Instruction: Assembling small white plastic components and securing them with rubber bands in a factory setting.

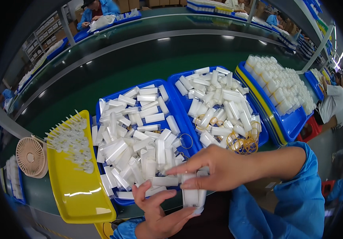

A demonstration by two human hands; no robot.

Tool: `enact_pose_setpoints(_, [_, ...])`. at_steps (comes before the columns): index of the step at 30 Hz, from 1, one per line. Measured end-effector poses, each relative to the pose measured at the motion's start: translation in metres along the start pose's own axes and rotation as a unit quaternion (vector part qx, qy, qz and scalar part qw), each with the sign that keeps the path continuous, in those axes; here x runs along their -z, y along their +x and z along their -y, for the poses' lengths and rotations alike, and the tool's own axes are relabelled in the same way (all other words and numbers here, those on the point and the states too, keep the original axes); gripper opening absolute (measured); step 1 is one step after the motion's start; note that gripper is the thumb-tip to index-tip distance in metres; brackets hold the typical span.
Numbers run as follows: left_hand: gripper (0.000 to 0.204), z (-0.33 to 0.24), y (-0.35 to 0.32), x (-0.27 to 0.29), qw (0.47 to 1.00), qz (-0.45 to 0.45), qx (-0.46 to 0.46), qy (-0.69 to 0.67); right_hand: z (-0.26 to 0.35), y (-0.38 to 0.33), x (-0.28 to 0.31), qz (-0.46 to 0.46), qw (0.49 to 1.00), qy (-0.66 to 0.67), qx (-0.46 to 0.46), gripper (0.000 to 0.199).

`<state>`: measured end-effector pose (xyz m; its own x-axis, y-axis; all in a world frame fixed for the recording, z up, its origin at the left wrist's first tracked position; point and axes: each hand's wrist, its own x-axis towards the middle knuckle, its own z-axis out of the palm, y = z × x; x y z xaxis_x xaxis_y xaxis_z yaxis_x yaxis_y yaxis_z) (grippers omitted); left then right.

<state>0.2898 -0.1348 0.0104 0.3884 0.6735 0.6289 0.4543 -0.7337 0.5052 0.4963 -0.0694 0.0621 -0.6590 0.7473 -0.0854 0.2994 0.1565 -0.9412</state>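
My right hand (223,169) is closed on a few small white rectangular packs (191,195) held side by side. Its index finger stretches out over the blue tray (165,89) of loose packs (139,139). Below, my left hand (159,211) has its fingers spread and palm turned up; one fingertip touches the lower end of the held packs. The loose packs look like white pieces in clear plastic and lie in a jumble. A second blue tray (193,133) to the right holds more packs and a heap of yellowish rubber bands (243,141).
A yellow tray (81,199) with clear, thin-stemmed plastic parts (73,139) stands at left, beside a beige fan (32,156). At right, stacked trays (279,133) carry banded white bundles (279,81). Other people (99,12) work across the green bench (139,55) and at far right.
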Motion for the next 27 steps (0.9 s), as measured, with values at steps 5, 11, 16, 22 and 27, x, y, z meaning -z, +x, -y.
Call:
enact_pose_setpoints(5, [0.058, 0.002, -0.006, -0.010, 0.997, -0.063, -0.039, 0.032, -0.014, -0.019, -0.019, -0.040, 0.998, -0.042, 0.034, 0.040])
enact_pose_setpoints(11, [0.113, -0.010, -0.010, -0.018, 0.863, 0.014, 0.139, -0.486, -0.001, -0.046, -0.029, -0.049, 0.972, -0.075, 0.219, 0.044])
enact_pose_setpoints(16, [0.109, 0.000, 0.008, -0.032, 0.594, 0.344, 0.236, -0.688, 0.003, -0.057, -0.042, -0.088, 0.938, -0.197, 0.269, 0.040])
enact_pose_setpoints(22, [0.087, -0.010, 0.002, -0.043, 0.498, 0.275, 0.343, -0.747, -0.006, -0.058, -0.050, -0.160, 0.852, -0.402, 0.294, 0.044])
enact_pose_setpoints(27, [0.069, -0.009, -0.005, -0.047, 0.493, 0.248, 0.390, -0.737, -0.012, -0.062, -0.058, -0.215, 0.839, -0.392, 0.311, 0.037])
